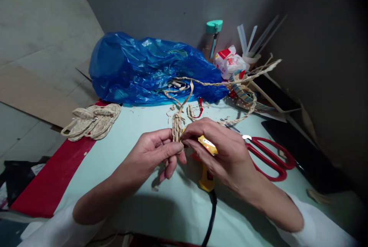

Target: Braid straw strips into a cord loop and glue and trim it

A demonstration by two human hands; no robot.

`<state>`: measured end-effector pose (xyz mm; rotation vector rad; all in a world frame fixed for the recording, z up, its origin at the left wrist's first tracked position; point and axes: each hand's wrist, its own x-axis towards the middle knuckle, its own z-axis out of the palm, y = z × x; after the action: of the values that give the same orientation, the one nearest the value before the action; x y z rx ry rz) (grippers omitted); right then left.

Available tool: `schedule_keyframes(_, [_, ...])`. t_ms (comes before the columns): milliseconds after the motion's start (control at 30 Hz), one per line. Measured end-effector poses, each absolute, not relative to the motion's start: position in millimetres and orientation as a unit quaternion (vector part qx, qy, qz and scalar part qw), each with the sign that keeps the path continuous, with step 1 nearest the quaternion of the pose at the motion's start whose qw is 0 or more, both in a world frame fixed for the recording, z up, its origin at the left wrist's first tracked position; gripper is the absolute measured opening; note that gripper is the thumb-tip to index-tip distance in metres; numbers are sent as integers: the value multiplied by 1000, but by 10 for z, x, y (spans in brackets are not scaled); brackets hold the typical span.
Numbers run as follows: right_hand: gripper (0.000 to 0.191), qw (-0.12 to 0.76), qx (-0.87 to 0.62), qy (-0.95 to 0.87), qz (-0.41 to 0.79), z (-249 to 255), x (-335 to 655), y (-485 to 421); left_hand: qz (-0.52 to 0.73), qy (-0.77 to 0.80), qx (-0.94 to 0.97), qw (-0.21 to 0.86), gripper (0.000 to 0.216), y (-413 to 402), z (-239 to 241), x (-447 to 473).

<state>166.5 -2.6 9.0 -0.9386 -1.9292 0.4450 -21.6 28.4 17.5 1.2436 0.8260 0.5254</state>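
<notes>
My left hand (156, 155) pinches the lower end of a braided straw rope piece (176, 124) held upright over the pale green table (143, 124). My right hand (221, 151) is closed round a yellow glue gun (207, 162), its tip pressed at the braid beside my left fingers. The gun's black cord (211, 216) runs down toward me. From the braid a long twisted straw cord (230, 83) trails back and right across the table.
Red-handled scissors (267, 157) lie right of my right hand. A bundle of straw braid (93, 121) rests at the left edge on a red sheet (48, 185). A blue plastic bag (143, 67), a teal-capped bottle (213, 36) and a cup of glue sticks (250, 53) stand behind.
</notes>
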Motion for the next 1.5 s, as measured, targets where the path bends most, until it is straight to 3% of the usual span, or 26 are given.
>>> schedule_keyframes(167, [1,464,-429,-756,170,63,1628,-33,225,419,589,653,25,271,172,-231])
schedule_keyframes(300, [7,452,-451,-746,187,57,1614,-50,250,448,615,599,28,222,185,-227])
schedule_keyframes(567, [7,458,-477,-703,263,49,1579,-59,296,479,731,385,23,200,147,-181])
schedule_keyframes(767, [10,444,-507,-673,305,42,1568,-58,271,503,673,470,25,211,165,-140])
schedule_keyframes(933, [9,443,-506,-654,346,42,1569,-44,288,506,672,458,21,201,167,-123])
schedule_keyframes(1200, [8,432,-490,-701,286,93,1610,-22,229,472,649,551,26,248,198,-188])
schedule_keyframes(1500, [7,447,-472,-706,280,50,1602,-22,215,456,637,584,27,303,186,-201])
